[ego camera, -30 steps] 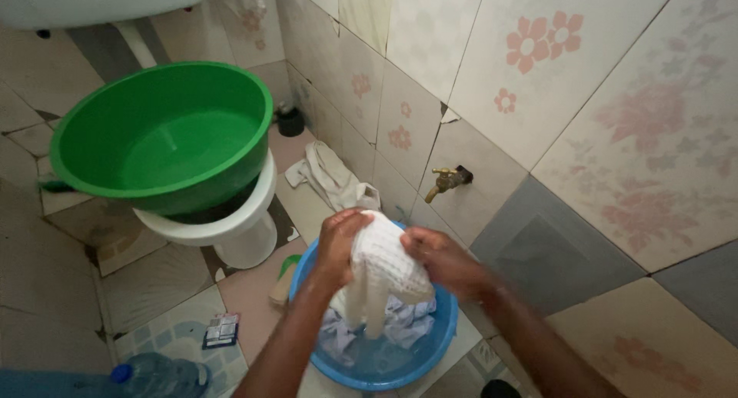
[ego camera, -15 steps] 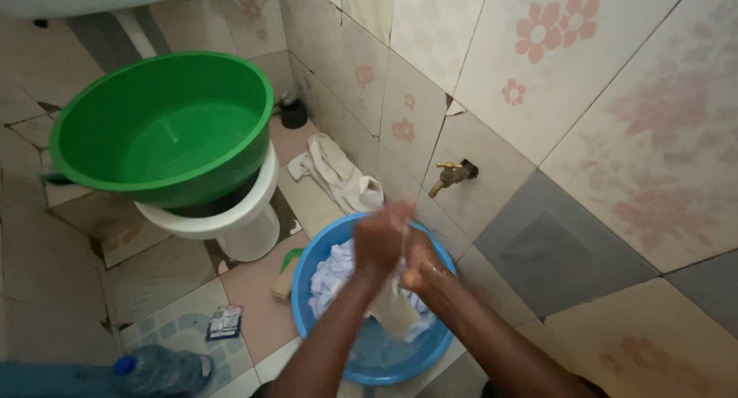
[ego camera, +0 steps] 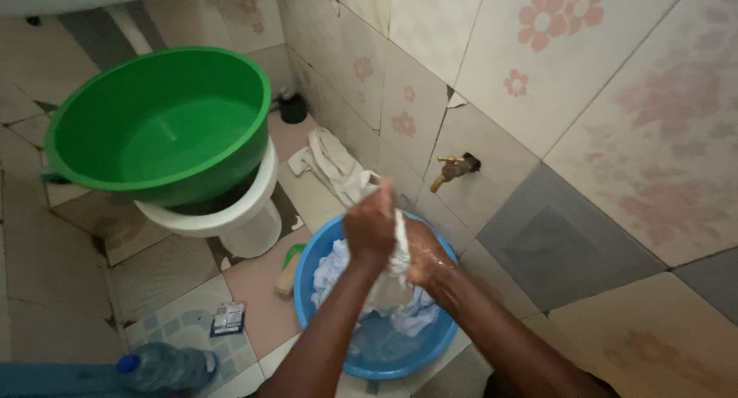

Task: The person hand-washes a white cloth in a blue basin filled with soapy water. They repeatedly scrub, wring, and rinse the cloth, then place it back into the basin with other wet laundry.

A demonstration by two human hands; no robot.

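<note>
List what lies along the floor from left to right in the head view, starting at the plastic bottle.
Plastic bottle with blue cap → small sachet → scrubbing brush → blue basin, over which the left hand and right hand squeeze a white cloth.

Tiled floor (ego camera: 161, 279): blue basin (ego camera: 311, 279), bottle (ego camera: 165, 367), rag (ego camera: 330, 164).

Bathroom floor and tiled wall

A green basin (ego camera: 157, 125) sits on a white toilet (ego camera: 231, 213); brass tap (ego camera: 452, 170) on the wall, plastic bottle (ego camera: 165, 366) and crumpled towel (ego camera: 332, 164) on the floor.
</note>
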